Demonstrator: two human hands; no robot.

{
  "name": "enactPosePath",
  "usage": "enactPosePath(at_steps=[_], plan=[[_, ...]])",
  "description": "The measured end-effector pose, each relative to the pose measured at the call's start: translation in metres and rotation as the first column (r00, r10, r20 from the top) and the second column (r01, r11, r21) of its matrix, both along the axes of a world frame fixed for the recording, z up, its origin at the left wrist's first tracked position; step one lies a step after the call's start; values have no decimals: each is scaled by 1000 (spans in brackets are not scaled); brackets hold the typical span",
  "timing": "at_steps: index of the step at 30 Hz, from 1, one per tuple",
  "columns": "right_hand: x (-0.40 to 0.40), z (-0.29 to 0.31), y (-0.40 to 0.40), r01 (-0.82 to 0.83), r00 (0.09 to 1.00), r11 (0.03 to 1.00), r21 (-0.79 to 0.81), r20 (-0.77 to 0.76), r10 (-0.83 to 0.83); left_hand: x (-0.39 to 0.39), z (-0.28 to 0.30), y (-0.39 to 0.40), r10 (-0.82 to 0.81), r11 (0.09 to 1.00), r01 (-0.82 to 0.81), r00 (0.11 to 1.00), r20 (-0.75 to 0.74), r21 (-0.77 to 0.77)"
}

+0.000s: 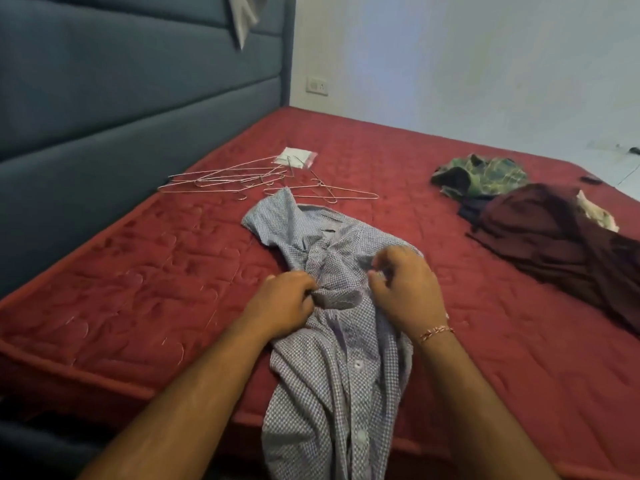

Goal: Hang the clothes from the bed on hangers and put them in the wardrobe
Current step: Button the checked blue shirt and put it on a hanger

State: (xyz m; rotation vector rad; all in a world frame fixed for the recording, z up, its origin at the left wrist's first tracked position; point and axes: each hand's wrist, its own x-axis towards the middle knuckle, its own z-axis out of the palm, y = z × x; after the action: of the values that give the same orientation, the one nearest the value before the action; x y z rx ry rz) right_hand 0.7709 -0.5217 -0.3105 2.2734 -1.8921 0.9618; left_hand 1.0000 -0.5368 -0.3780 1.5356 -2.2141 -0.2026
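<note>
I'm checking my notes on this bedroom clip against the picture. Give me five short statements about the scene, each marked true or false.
1. The left hand grips the checked shirt. True.
2. A hanger is already inside the shirt. False: the wire hangers lie on the mattress beyond it.
3. The maroon garment lies right of the shirt. True.
4. The bracelet is on the left wrist. False: the right.
5. The shirt hangs over the mattress edge. True.

A blue-and-white checked button-up shirt lies crumpled lengthwise on the red quilted mattress, its hem spilling over the near edge. Thin wire hangers lie tangled just beyond its collar. A green patterned garment and a maroon garment lie heaped to the right.
</note>
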Motion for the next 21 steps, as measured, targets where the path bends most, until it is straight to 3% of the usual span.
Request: enactPosePath(at_steps=[2,4,6,8,10,11,13,14,16,18,21], plan=[[8,-10,-21,-17,987,979,205,-155,50,10,-2,1,88,995,-100,960,-266,-31],[22,-20,-40,-85,985,903,421,-100,139,20,1,-6,194,975,-224,832,-519,4],[40,-33,-58,-115,988,908,402,-48,147,36,8,-22,259,957,-274,672,-694,92],[61,-36,-74,-79,997,974,212,-3,81,60,15,-45,302,941,-309,589,-749,136],[81,-36,-93,-35,999,999,27,13,35,89,15,-68,326,916,-401,694,-642,33],[91,-36,-102,-48,999,999,-1,-8,48,105,12,-80,359,900,-436,777,-517,-30],[114,-43,-124,-126,990,985,117,-56,133,137,-2,-108,447,879,-470,869,-212,-75],[123,-52,-132,-154,980,968,200,-91,175,149,-12,-120,484,870,-491,868,-109,-50],[135,-78,-147,-156,956,949,275,-198,214,163,-27,-144,548,831,-552,834,-64,-69],[138,-101,-156,-130,952,960,248,-239,190,172,-32,-172,604,780,-606,794,-65,-154],[137,-115,-164,-151,958,970,192,-214,192,187,-30,-207,662,743,-641,746,73,-194]])
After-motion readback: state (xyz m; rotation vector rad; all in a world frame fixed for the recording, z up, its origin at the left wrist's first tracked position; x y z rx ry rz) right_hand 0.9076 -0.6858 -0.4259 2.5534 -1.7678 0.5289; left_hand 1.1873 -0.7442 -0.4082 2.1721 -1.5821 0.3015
